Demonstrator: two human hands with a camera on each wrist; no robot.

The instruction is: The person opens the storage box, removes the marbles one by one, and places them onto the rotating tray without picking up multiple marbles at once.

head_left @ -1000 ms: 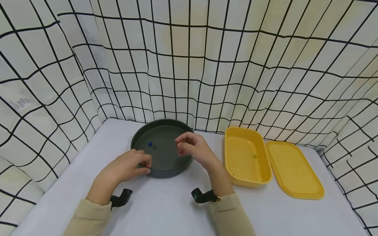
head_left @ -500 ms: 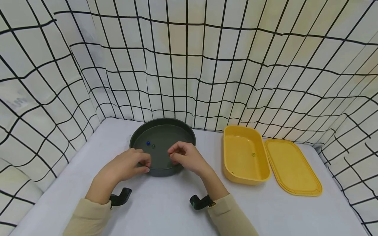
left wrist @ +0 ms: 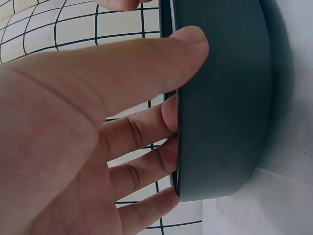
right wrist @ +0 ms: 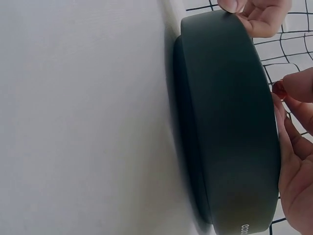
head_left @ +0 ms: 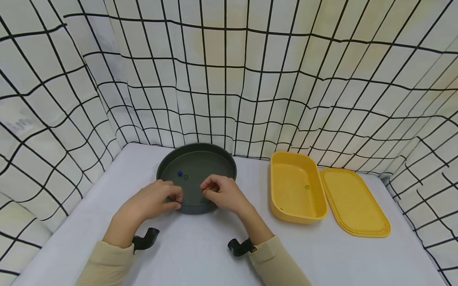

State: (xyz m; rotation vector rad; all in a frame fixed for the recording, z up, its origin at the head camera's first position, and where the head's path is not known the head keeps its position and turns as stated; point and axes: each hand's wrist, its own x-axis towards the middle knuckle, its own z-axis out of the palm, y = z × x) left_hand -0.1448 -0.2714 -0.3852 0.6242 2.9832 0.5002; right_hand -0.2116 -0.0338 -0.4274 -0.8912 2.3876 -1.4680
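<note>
A round dark green pan [head_left: 196, 163] stands on the white table. My left hand [head_left: 152, 200] grips its near left rim, thumb on the outer wall and fingers inside, as the left wrist view shows. Over the pan's near side is my right hand [head_left: 227, 194], pinching a small red marble [right wrist: 279, 89] between thumb and fingers. On the pan's floor lie a blue marble [head_left: 180, 174] and a dark green marble [head_left: 185, 177], close together and apart from both hands.
To the right stands a yellow plastic box [head_left: 274, 190] with one yellowish marble [head_left: 307, 187] inside. Its flat yellow lid [head_left: 356, 202] lies beside it. Black netting [head_left: 229, 95] over white cloth walls closes off the back and sides.
My right hand has moved left and slightly nearer to me over the pan, toward the left hand. The left hand keeps its hold on the rim.
</note>
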